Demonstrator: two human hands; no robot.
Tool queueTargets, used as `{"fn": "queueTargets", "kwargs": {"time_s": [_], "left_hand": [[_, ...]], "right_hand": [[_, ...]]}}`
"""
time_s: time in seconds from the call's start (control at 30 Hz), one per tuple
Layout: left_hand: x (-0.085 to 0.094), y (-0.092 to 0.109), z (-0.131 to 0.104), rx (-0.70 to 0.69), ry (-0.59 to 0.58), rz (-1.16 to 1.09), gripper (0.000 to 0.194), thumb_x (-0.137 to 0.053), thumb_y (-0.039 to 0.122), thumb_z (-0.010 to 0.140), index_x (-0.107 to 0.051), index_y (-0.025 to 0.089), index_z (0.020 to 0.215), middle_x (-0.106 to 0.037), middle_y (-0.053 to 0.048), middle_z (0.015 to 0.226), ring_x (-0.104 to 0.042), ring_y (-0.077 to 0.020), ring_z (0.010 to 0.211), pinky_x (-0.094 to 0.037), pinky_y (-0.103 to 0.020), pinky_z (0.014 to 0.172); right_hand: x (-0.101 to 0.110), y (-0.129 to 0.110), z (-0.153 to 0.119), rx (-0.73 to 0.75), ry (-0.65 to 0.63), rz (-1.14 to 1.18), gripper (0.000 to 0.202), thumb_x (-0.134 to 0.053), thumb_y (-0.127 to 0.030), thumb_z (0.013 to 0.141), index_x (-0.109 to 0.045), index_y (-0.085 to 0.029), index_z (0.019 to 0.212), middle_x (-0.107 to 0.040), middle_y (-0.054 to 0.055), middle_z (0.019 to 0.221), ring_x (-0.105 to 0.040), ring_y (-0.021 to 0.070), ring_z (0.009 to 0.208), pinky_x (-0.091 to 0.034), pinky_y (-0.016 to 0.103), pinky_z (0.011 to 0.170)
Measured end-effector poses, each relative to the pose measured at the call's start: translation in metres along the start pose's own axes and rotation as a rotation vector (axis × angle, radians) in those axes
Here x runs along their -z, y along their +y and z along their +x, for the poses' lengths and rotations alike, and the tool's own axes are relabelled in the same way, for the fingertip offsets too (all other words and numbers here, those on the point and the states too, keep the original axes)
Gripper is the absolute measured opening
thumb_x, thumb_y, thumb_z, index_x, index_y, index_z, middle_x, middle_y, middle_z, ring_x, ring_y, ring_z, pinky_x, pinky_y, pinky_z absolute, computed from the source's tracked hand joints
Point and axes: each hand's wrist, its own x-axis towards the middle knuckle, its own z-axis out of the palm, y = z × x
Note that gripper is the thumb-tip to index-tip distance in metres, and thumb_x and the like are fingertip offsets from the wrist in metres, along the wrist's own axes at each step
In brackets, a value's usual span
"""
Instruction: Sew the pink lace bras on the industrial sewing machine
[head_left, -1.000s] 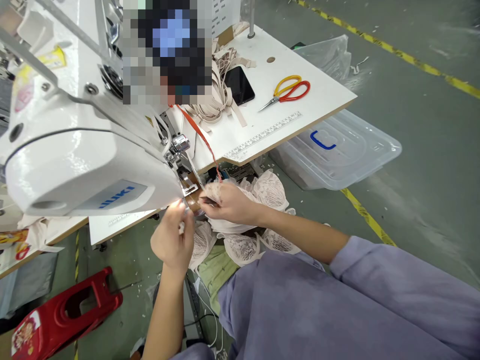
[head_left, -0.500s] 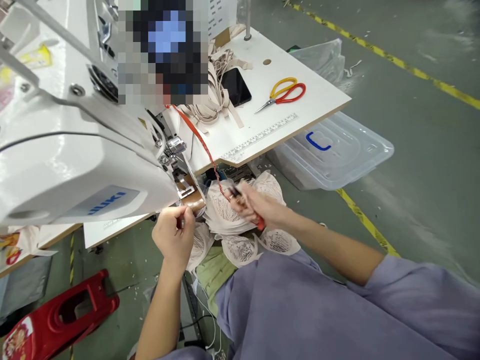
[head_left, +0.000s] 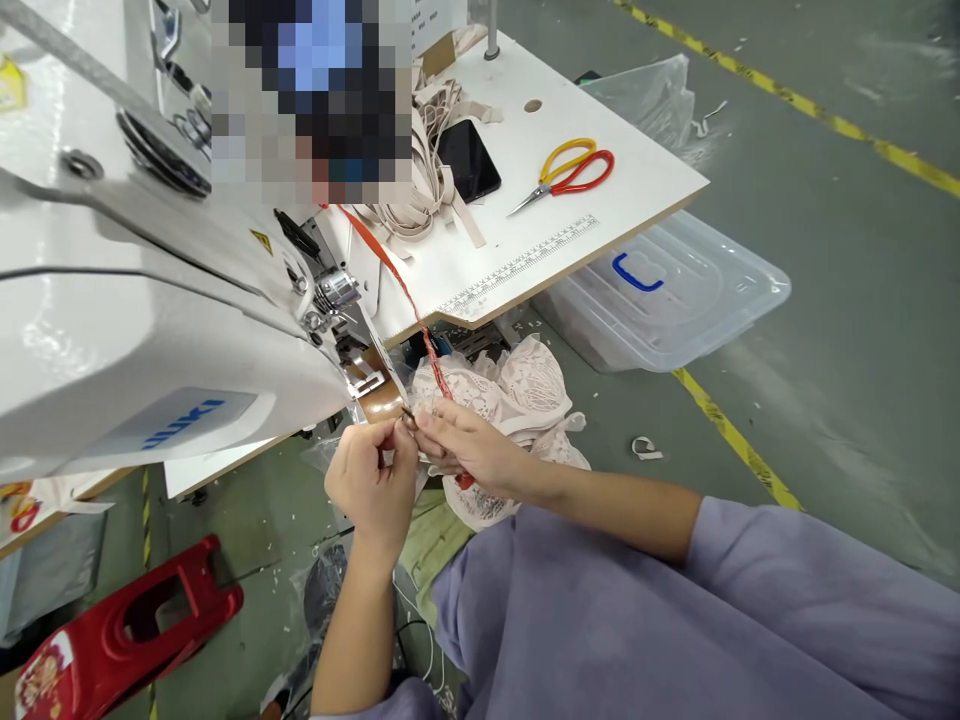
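Note:
My left hand [head_left: 373, 482] is pinched closed just below the sewing machine's [head_left: 142, 340] presser foot; whatever lies between its fingertips is too small to make out. My right hand [head_left: 480, 448] wraps around small thread snips [head_left: 408, 417], whose dark tip points at the left fingertips. A bit of red shows under that hand. From the tabletop a twisted red cord [head_left: 409, 300] runs down to the right hand. Beneath both hands, pale lace bra cups [head_left: 534, 378] are heaped over the lap, partly hidden by the right hand.
On the white table [head_left: 525, 150] lie yellow-and-red scissors [head_left: 566, 172], a black phone [head_left: 469, 160] and coiled beige straps [head_left: 409, 215]. A lidded plastic bin [head_left: 675, 290] stands beyond the table edge. A red plastic stool [head_left: 142, 620] is at lower left. Another person's blurred-out figure is behind the machine.
My right hand has moved left with the snips, from over the bra cups to meet my left hand. The left hand has shifted slightly right, still pinched.

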Motion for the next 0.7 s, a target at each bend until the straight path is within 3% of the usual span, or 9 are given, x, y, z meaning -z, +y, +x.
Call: {"fn": "queueTargets", "kwargs": {"time_s": [0.1,0.23,0.3,0.37,0.43,0.5,0.7], "left_hand": [[-0.003,-0.003,0.009,0.082,-0.070,0.092,0.030,-0.059,0.021,0.088,-0.056,0.020,0.058,-0.047,0.004,0.055,-0.044,-0.0101,0.055,-0.029,-0.026,0.055],[-0.005,-0.007,0.024,0.154,-0.105,0.208,0.040,-0.054,0.019,0.086,-0.038,0.019,0.050,-0.029,0.004,0.050,-0.032,-0.0108,0.051,-0.017,-0.031,0.053],[-0.007,-0.008,0.028,0.174,-0.094,0.239,0.041,-0.053,0.022,0.087,-0.035,0.019,0.051,-0.027,0.004,0.049,-0.029,-0.0110,0.050,-0.014,-0.032,0.053],[-0.008,-0.009,0.029,0.192,-0.079,0.257,0.041,-0.053,0.026,0.089,-0.035,0.019,0.052,-0.029,0.004,0.049,-0.030,-0.0112,0.050,-0.014,-0.031,0.054],[-0.009,-0.009,0.029,0.205,-0.065,0.269,0.042,-0.052,0.029,0.090,-0.038,0.019,0.052,-0.032,0.003,0.048,-0.032,-0.0114,0.050,-0.015,-0.031,0.054],[-0.010,-0.009,0.028,0.214,-0.057,0.277,0.043,-0.052,0.031,0.091,-0.040,0.019,0.052,-0.034,0.003,0.048,-0.034,-0.0116,0.050,-0.015,-0.030,0.054],[-0.011,-0.011,0.028,0.226,-0.060,0.296,0.043,-0.052,0.033,0.091,-0.042,0.019,0.052,-0.031,0.003,0.049,-0.031,-0.0120,0.050,-0.015,-0.030,0.055]], "right_hand": [[0.023,-0.014,-0.003,0.012,0.081,-0.285,0.039,-0.049,-0.060,0.098,-0.050,-0.021,0.095,-0.048,-0.005,0.070,-0.029,0.0071,0.048,-0.024,0.021,0.044],[0.085,-0.048,-0.012,0.015,0.431,-1.070,0.041,-0.047,-0.058,0.097,-0.055,-0.020,0.106,-0.062,0.008,0.088,-0.054,0.0176,0.063,-0.044,0.030,0.050],[0.122,-0.062,-0.020,-0.001,0.555,-1.465,0.041,-0.046,-0.051,0.097,-0.058,-0.016,0.116,-0.064,0.018,0.110,-0.064,0.0299,0.090,-0.054,0.042,0.070],[0.158,-0.068,-0.029,-0.035,0.575,-1.741,0.049,-0.046,-0.045,0.096,-0.059,-0.009,0.126,-0.055,0.026,0.135,-0.056,0.0416,0.122,-0.049,0.055,0.096],[0.184,-0.067,-0.039,-0.107,0.549,-1.853,0.057,-0.044,-0.045,0.095,-0.058,-0.004,0.132,-0.047,0.028,0.146,-0.046,0.0450,0.134,-0.040,0.058,0.109],[0.199,-0.061,-0.047,-0.166,0.517,-1.859,0.062,-0.041,-0.049,0.095,-0.057,-0.004,0.136,-0.046,0.026,0.149,-0.046,0.0436,0.136,-0.040,0.055,0.111],[0.197,-0.049,-0.046,-0.157,0.457,-1.779,0.064,-0.040,-0.052,0.096,-0.055,-0.009,0.141,-0.044,0.022,0.152,-0.047,0.0413,0.137,-0.042,0.055,0.110]]}}
